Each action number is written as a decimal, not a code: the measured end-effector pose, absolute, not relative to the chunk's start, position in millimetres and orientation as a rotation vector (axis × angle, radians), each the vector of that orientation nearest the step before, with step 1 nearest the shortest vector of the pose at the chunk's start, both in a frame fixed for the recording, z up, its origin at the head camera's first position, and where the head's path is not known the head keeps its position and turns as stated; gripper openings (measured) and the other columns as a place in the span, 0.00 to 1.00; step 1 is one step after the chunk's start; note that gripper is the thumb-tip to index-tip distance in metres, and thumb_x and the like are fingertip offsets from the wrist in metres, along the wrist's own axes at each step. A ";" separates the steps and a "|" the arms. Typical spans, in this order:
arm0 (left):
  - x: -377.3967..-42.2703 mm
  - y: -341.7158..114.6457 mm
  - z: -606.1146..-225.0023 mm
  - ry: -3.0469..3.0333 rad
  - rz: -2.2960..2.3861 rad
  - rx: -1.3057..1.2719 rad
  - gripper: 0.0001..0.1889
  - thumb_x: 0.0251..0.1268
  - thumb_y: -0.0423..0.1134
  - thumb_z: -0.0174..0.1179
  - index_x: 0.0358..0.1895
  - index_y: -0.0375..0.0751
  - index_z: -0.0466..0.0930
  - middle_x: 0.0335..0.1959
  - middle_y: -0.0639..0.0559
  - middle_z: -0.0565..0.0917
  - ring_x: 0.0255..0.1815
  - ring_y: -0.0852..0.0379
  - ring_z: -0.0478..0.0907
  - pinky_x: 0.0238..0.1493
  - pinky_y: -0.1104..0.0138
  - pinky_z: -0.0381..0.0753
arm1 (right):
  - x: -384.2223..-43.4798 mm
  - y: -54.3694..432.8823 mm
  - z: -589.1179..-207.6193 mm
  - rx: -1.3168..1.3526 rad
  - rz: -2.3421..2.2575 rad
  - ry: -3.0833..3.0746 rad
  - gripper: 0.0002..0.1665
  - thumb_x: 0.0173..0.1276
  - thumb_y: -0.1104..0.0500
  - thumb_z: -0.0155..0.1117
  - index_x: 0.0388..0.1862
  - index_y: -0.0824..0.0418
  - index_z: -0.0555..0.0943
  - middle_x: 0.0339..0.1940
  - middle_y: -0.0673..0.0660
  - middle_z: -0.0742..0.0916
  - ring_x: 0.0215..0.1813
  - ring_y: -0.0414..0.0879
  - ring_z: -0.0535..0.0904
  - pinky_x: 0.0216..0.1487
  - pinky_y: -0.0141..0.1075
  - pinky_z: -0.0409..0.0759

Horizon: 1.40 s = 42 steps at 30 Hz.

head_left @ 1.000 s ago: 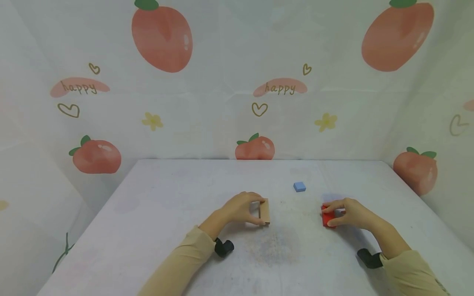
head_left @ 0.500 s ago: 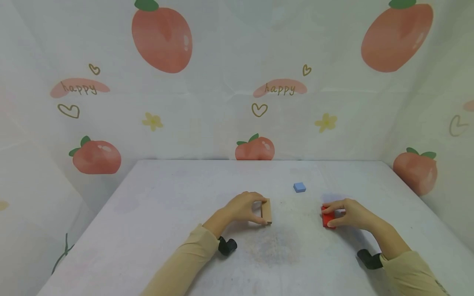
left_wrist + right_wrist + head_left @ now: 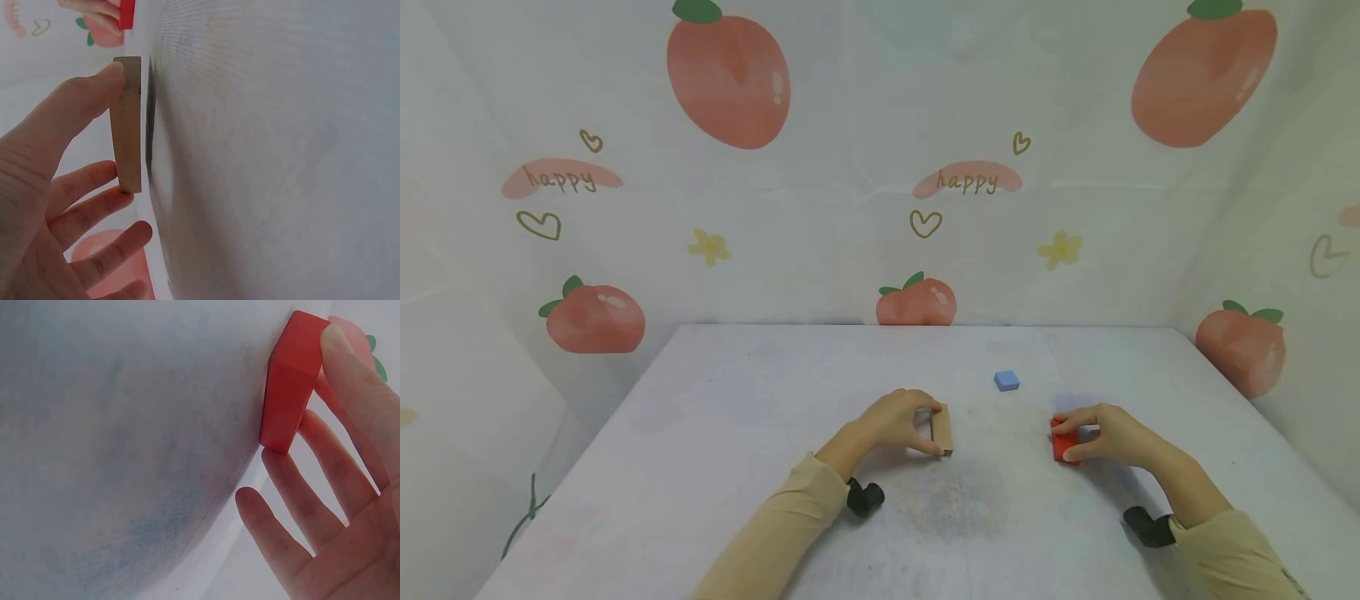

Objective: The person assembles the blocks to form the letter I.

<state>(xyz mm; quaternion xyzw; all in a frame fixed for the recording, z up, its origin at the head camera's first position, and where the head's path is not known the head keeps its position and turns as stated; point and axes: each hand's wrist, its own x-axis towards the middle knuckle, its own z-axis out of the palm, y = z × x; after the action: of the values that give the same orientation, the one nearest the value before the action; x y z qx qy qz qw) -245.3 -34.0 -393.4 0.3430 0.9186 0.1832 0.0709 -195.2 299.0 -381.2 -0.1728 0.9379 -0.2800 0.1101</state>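
Observation:
Near the middle of the table, my left hand (image 3: 895,421) pinches a flat wooden block (image 3: 942,431) by its two ends, between thumb and fingertips. A thin gap with a shadow separates the wooden block (image 3: 128,140) from the tabletop in the left wrist view. Further right, my right hand (image 3: 1116,435) holds a red block (image 3: 1063,447) the same way, thumb at the near end and fingers at the far end. The red block (image 3: 289,394) lies against the table surface in the right wrist view. Its side toward the palm is partly hidden by the hand.
A small blue block (image 3: 1007,382) lies behind and between the two hands. The white table (image 3: 760,375) ends at a light cloth backdrop (image 3: 850,125) printed with peaches. Black camera mounts (image 3: 867,500) sit on both wrists.
My left hand has shifted slightly to the right, carrying the wooden block. The right hand and the red block stay where they were, as does the blue block.

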 end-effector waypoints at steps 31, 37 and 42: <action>-244.0 -32.1 -391.0 2.752 0.545 0.982 0.34 0.43 0.54 0.72 0.58 0.48 0.77 0.59 0.55 0.79 0.61 0.54 0.73 0.63 0.62 0.71 | -195.3 298.7 -381.3 -0.495 -0.802 2.770 0.20 0.50 0.55 0.74 0.43 0.60 0.85 0.55 0.70 0.80 0.59 0.69 0.71 0.54 0.58 0.75; -243.5 -31.6 -391.0 2.753 0.530 0.987 0.35 0.43 0.54 0.72 0.59 0.47 0.76 0.59 0.54 0.78 0.62 0.54 0.73 0.64 0.62 0.70 | -195.4 299.0 -381.2 -0.498 -0.803 2.770 0.20 0.50 0.55 0.74 0.43 0.61 0.85 0.55 0.70 0.80 0.59 0.69 0.71 0.54 0.59 0.75; -243.4 -31.6 -391.6 2.746 0.513 0.984 0.35 0.44 0.54 0.71 0.60 0.47 0.75 0.60 0.54 0.77 0.63 0.55 0.72 0.65 0.62 0.69 | -195.2 299.2 -381.2 -0.501 -0.801 2.769 0.20 0.50 0.55 0.74 0.43 0.60 0.85 0.55 0.70 0.81 0.59 0.69 0.71 0.54 0.59 0.75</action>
<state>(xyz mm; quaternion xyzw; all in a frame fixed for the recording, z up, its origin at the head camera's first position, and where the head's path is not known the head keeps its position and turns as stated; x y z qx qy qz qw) -243.4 -31.6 -391.6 0.3308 0.9234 0.1726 0.0896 -195.2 299.2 -381.2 -0.1703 0.9409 -0.2722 0.1075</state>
